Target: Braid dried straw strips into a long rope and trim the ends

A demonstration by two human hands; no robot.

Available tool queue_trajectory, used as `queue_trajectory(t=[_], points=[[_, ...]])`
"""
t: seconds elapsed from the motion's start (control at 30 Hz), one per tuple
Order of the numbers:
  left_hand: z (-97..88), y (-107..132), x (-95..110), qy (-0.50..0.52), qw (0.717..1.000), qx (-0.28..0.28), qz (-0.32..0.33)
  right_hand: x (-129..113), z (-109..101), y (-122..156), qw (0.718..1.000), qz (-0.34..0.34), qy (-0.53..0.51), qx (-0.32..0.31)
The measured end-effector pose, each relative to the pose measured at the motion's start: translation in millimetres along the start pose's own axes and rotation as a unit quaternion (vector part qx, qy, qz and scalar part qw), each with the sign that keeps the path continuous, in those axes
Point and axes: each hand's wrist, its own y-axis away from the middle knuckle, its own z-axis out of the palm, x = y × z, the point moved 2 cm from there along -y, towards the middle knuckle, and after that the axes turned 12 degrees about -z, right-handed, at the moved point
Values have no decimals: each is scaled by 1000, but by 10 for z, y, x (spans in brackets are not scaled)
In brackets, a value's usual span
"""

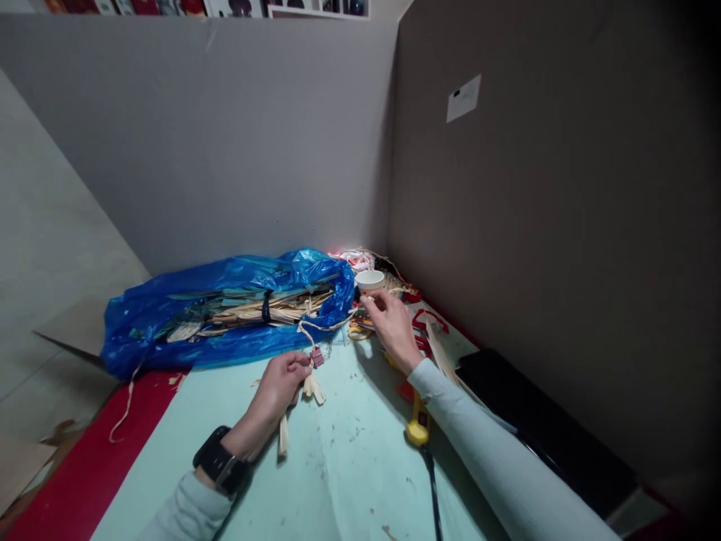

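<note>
Because the yellow tool (417,432) and its black lead (432,481) lie on the near right of the tabletop (349,481), close to the right sleeve (490,443), a low sweep of that arm could snag the lead and drag the tool. A pale strip (282,442) shows just nearer than the left hand (283,379), whose grip is pinching the straw cord (332,328) beside a pink clip (318,356). If that pinch loosened or the clip slipped, the twist could probably unwind; too hard a pull might snap it. From the clip the cord runs far and right to the right hand (388,321), its thumb and finger pinching it too. On the far left, a blue bag (236,356) surrounds a straw bundle (242,312); its edge could catch the cord. Just beyond the right hand, a white cup (370,279) stands amid clutter, easily knocked. The far wall (253,135) and right wall (535,210) hem in that corner.
</note>
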Motion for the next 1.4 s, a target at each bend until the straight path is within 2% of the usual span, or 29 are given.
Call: queue_trajectory(t=[0.1,0.17,0.2,0.27,0.3,0.37,0.43,0.5,0.57,0.7,0.8,0.97,1.17,1.4], points=[[-3,-19,-24,-14,1000,-4,-20,-301,-181,-56,997,-51,-1,62],[3,-13,-5,-18,1000,-5,-21,-568,-286,-199,978,-169,16,121],[8,-6,12,-17,1000,-5,-18,-691,-304,-312,965,-228,32,126],[15,13,55,-9,1000,0,-8,-876,-257,-614,943,-317,54,82],[18,22,76,-3,1000,2,-4,-924,-196,-788,939,-335,58,44],[20,35,111,6,1000,0,-2,-932,-26,-1107,945,-313,67,-63],[19,40,134,13,1000,-8,-8,-861,147,-1272,944,-268,103,-162],[15,34,144,21,1000,-19,-14,-771,252,-1223,939,-259,114,-195],[11,22,142,28,999,-26,-17,-671,296,-992,930,-260,114,-233],[10,-2,106,37,999,-24,-16,-454,321,-388,876,-272,77,-392],[11,-1,77,36,999,-16,-9,-330,374,-145,839,-284,43,-461],[-5,7,69,26,1000,-2,4,-255,509,-97,834,-281,14,-474],[-30,-13,71,11,1000,1,8,-231,515,-121,838,-271,-12,-474],[-26,30,37,9,1000,11,-2,-166,552,-202,814,-302,-35,-496]])
